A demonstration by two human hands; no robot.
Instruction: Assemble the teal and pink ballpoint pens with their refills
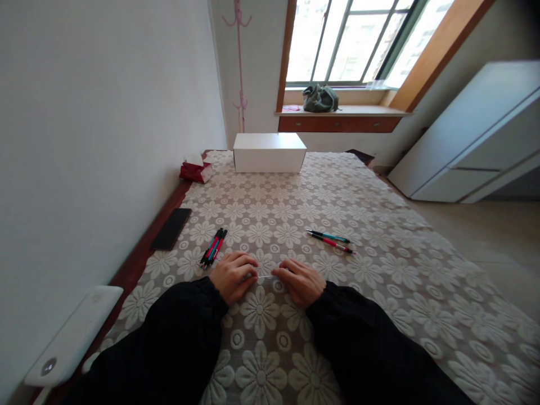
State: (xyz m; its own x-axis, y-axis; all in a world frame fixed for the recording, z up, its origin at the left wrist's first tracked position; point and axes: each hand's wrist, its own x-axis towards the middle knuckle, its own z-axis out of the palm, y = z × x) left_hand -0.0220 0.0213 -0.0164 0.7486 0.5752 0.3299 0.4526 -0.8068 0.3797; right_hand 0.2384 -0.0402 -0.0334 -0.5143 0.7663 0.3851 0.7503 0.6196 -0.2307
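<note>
While both hands rest on the lace-covered table (379, 247), the left hand (232, 277) and right hand (300, 281) each pinch one end of a thin white strip (265, 276), grips clenched on it. Judged risk: uneven pulling could snap it or slip it free; pen bundle (213, 248) lies near the left hand
</note>
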